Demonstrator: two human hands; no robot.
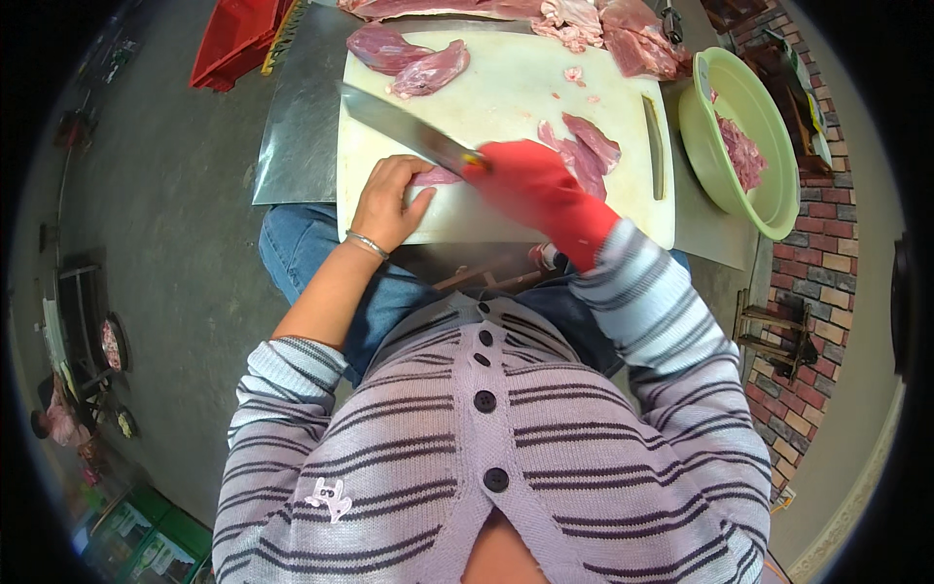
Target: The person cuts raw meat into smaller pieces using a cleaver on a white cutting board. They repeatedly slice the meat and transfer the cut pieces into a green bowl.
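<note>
My right hand (543,191), in a red glove, grips the handle of a wide-bladed kitchen knife (408,131). The blade slants up and left above a white plastic cutting board (503,80) and looks slightly blurred. Bare except for a bracelet, my left hand (387,201) holds a small piece of raw meat (435,177) on the board near its front edge. Part of that piece is hidden under the fingers and the knife. Two larger meat pieces (427,69) lie at the board's back left. Cut pieces (584,153) rest just beyond my right hand.
A light green plastic basin (784,168) with meat inside stands to the right of the board. Large meat cuts (452,7) lie along the back of the metal table (299,139). A red crate (237,44) sits at far left, and a small wooden stool (773,328) at right.
</note>
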